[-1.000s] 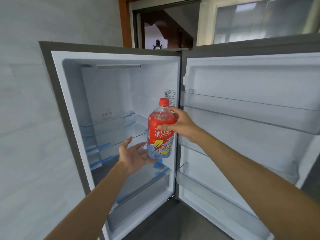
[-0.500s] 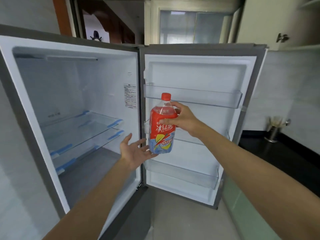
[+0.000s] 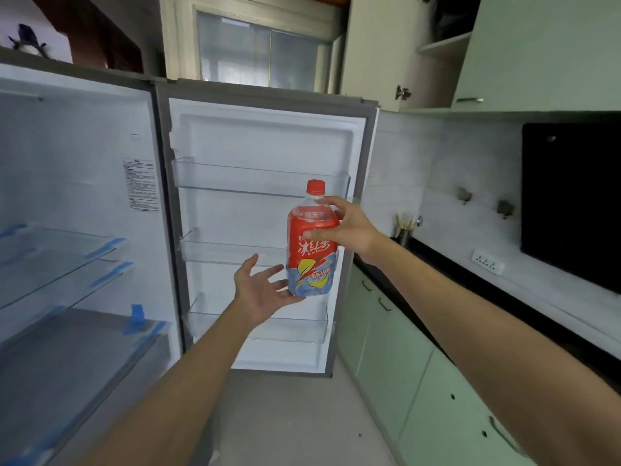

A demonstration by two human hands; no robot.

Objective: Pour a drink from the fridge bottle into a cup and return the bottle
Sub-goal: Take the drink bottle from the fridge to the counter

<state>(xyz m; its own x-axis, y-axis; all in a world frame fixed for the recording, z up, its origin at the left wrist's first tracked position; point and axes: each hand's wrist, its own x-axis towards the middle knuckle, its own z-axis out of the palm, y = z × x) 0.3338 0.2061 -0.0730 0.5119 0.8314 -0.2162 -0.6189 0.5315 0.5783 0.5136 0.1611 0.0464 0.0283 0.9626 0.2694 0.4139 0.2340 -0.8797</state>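
Kitchen with an open fridge at the left, its door swung wide and facing the viewer, and a black counter over pale green cabinets along the right wall.

The right hand grips the shoulder of a bottle, thumb across the front of the red label and fingers curled round the far side. The bottle is upright in the air in front of the door's right edge, with its red cap on and level with the upper door shelf.

The left hand lies palm up with fingers spread and relaxed, holding nothing; its fingertips reach the bottle's lower left edge and appear to touch it.

The middle door shelf sits behind both hands. Glass shelves with blue trim line the fridge interior. A utensil holder stands at the counter's far end, near the door. A wall socket and a black panel are mounted above the counter. A window shows above the fridge.
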